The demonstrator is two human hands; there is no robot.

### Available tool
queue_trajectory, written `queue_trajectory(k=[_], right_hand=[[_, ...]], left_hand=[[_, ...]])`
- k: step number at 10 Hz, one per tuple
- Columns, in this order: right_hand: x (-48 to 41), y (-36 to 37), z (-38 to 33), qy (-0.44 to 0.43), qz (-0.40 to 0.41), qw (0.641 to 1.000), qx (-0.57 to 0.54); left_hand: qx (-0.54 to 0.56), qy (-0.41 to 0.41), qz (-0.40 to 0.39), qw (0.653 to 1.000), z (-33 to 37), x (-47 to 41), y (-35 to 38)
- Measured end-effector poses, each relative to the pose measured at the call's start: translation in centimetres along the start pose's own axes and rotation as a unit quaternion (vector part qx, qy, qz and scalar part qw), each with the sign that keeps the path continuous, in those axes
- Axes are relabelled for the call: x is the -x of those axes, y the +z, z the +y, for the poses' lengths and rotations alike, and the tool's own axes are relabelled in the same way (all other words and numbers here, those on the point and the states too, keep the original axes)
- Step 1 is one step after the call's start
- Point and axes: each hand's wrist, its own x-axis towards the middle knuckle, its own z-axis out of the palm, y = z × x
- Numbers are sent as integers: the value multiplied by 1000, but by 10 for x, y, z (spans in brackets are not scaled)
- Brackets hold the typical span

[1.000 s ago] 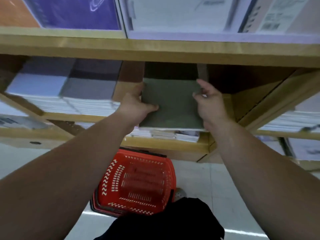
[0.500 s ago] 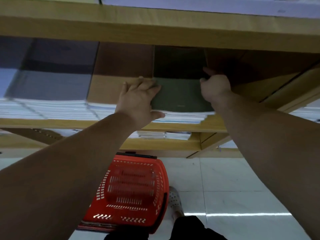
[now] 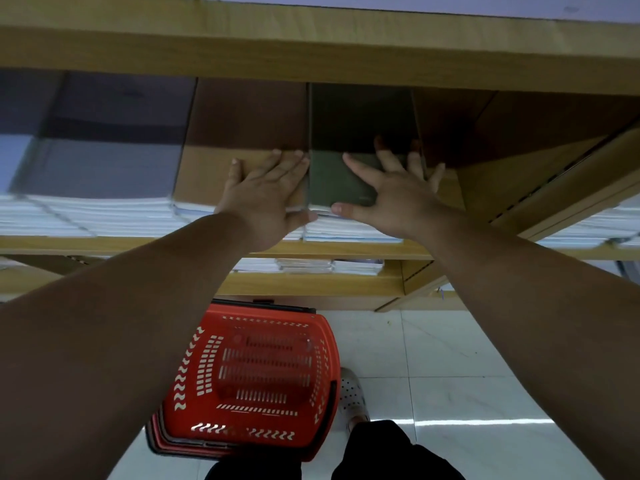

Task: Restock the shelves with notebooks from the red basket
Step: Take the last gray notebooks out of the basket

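Finds green notebook (image 3: 332,183) seated atop stack at shelf (image 3: 346,250) front edge. Records left grip (image 3: 266,199) and right grip (image 3: 398,202) flat, fingers straight, pressing covers, clasping nothing. Judges red basket (image 3: 330,358) apparently empty, restocking nearly done.

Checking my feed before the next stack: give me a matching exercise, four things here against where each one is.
Things:
1. left hand
2. right hand
3. red basket
4. green notebook

Places:
A. on the floor, below the shelves
B. fingers spread on the green cover
C. flat on the tan-covered stack
D. on top of a stack, right beside the tan one

Pairs: 1-C, 2-B, 3-A, 4-D
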Motion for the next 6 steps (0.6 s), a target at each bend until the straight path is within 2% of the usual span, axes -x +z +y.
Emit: queue_trajectory(k=[2, 3, 5, 6], right_hand=[[-12, -3, -5, -13, -28, 1000, 2], [-13, -4, -6, -15, -35, 999, -1], [-6, -20, -15, -4, -67, 997, 37], [18, -30, -26, -21, -3, 999, 32]], left_hand=[[-21, 23, 7, 999, -3, -2, -4], [-15, 9, -5, 1000, -1, -3, -8], [-65, -35, -83, 994, 21, 1, -31], [-55, -76, -52, 994, 21, 35, -37]])
